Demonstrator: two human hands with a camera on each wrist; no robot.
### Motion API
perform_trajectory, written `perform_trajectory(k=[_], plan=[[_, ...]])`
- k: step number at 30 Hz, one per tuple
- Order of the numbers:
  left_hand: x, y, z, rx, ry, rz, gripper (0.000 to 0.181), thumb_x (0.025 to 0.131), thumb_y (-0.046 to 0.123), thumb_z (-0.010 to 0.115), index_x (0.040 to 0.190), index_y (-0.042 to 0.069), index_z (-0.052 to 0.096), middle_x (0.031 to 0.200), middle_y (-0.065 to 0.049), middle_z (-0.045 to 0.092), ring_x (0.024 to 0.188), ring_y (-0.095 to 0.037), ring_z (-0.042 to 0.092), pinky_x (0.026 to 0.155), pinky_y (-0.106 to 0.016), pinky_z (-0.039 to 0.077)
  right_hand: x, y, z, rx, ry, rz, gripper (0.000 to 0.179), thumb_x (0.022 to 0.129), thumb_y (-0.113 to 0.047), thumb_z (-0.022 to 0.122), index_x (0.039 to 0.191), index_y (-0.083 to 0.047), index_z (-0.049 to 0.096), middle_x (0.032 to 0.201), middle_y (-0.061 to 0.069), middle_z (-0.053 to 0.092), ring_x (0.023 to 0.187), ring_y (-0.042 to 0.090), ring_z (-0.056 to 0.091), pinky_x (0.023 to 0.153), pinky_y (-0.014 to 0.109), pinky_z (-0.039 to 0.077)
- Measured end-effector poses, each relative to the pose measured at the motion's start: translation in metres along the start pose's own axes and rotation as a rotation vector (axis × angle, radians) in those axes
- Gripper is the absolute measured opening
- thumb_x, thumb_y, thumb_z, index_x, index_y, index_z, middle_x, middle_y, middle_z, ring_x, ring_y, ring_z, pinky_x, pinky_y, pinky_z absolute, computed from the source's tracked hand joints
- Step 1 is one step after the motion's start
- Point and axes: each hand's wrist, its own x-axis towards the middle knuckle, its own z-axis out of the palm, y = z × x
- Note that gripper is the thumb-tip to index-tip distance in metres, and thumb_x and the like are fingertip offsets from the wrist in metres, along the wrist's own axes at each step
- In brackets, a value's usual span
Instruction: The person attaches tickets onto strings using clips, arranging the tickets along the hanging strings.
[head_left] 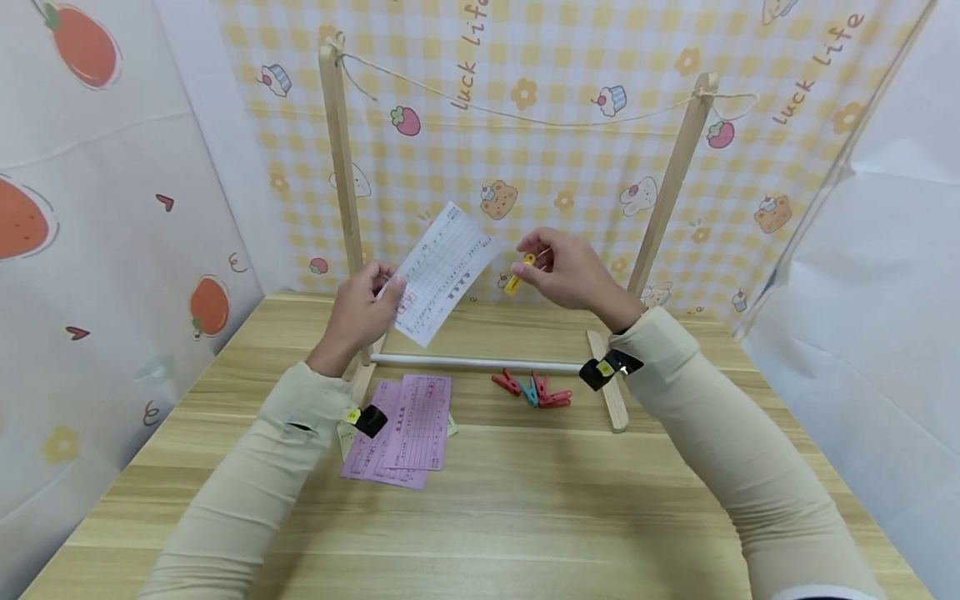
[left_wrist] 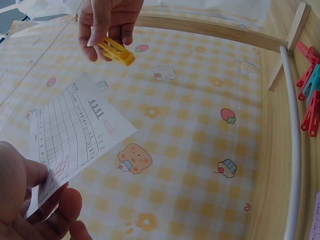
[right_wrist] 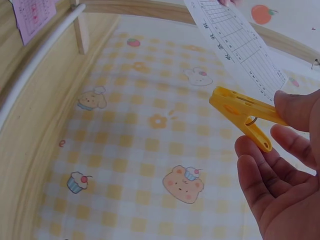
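My left hand (head_left: 367, 307) pinches a white printed form (head_left: 446, 273) by its lower left edge, thumb on top, and the sheet tilts up to the right. A yellow clothespin (right_wrist: 242, 112) is held between the thumb and fingers of my right hand (head_left: 566, 267), just right of the paper's corner. In the right wrist view the clothespin's jaws point away from the hand. Above both hands a thin string (head_left: 525, 117) sags between two wooden posts, with nothing hanging on it.
Pink forms (head_left: 420, 421) lie overlapped on the wooden table (head_left: 510, 517) at left, over paler slips. Several red clothespins (head_left: 553, 398) and a teal one (head_left: 529, 392) lie near the middle. A white rod (head_left: 480, 362) joins the feet of the posts (head_left: 675, 183).
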Motion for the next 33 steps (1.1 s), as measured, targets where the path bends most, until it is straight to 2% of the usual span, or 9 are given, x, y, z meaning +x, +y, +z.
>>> perform_trajectory(k=[7,15,21,26,33], plan=[[0.006,0.008,-0.006,-0.01,0.029,0.006,0.02,0.101,0.018,0.047,0.103,-0.002,0.052,0.089,-0.018,0.069,0.072,-0.025,0.06,0.056,-0.026,0.043,0.006,-0.01,-0.008,-0.012,0.045,-0.023,0.027,0.092,-0.018,0.068,0.111,-0.001,0.061,0.103,0.012,0.066,0.088,0.022,0.064,0.074,0.035,0.053],[0.013,0.012,-0.009,-0.034,0.062,-0.005,0.025,0.101,0.019,0.047,0.108,-0.004,0.052,0.093,-0.02,0.068,0.073,-0.027,0.062,0.054,-0.022,0.044,0.014,-0.018,-0.016,-0.018,0.101,-0.059,0.027,0.092,-0.017,0.067,0.111,0.0,0.061,0.103,0.014,0.066,0.091,0.025,0.065,0.078,0.038,0.053],[0.016,0.014,-0.011,-0.043,0.089,-0.015,0.025,0.101,0.02,0.047,0.109,-0.004,0.052,0.093,-0.019,0.068,0.075,-0.026,0.061,0.055,-0.026,0.045,0.021,-0.026,-0.019,-0.027,0.135,-0.087,0.027,0.091,-0.017,0.068,0.11,0.001,0.062,0.106,0.015,0.066,0.092,0.025,0.065,0.08,0.038,0.053],[0.019,0.017,-0.013,-0.04,0.119,-0.019,0.026,0.101,0.021,0.047,0.109,-0.004,0.053,0.093,-0.019,0.068,0.078,-0.027,0.063,0.057,-0.027,0.045,0.028,-0.03,-0.022,-0.03,0.163,-0.12,0.023,0.091,-0.016,0.068,0.106,0.002,0.065,0.101,0.014,0.068,0.088,0.024,0.066,0.076,0.035,0.054],[0.026,0.021,-0.016,-0.044,0.183,0.006,0.025,0.1,0.019,0.047,0.108,-0.004,0.053,0.089,-0.019,0.068,0.072,-0.022,0.059,0.054,-0.024,0.041,0.036,-0.038,-0.029,-0.038,0.198,-0.163,0.013,0.091,-0.017,0.07,0.093,-0.004,0.069,0.089,0.009,0.07,0.075,0.017,0.063,0.064,0.025,0.047]])
